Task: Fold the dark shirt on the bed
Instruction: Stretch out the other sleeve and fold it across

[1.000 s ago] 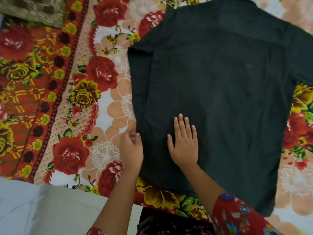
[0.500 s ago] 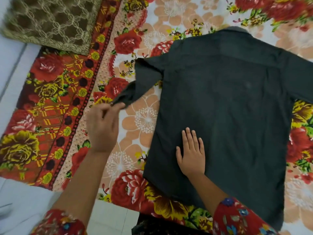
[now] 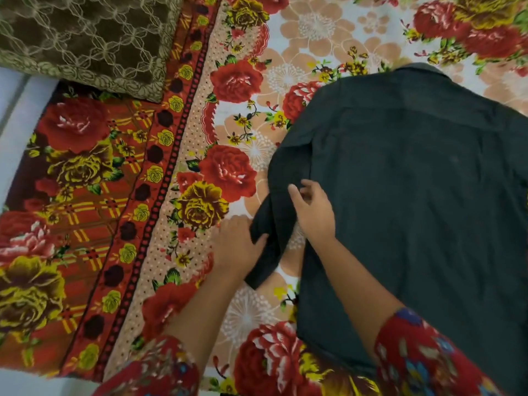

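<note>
The dark shirt [image 3: 414,195] lies back-up on the floral bedsheet [image 3: 234,81], collar at the far side. Its left sleeve [image 3: 274,201] hangs down along the shirt's left edge, partly bunched. My left hand [image 3: 237,247] grips the lower end of that sleeve, thumb over the cloth. My right hand [image 3: 313,212] rests on the sleeve where it meets the shirt body, fingers curled and pinching the fabric. The right sleeve runs out of view at the right edge.
A brown patterned cushion [image 3: 85,38] lies at the top left on the bed. The bed's left edge and a pale floor [image 3: 17,104] show at the far left. Bare floral sheet lies to the left of the shirt.
My left hand has brought the sleeve from stretched out to the left back down against the shirt's side. My right hand moved up from lying flat on the shirt body to the sleeve.
</note>
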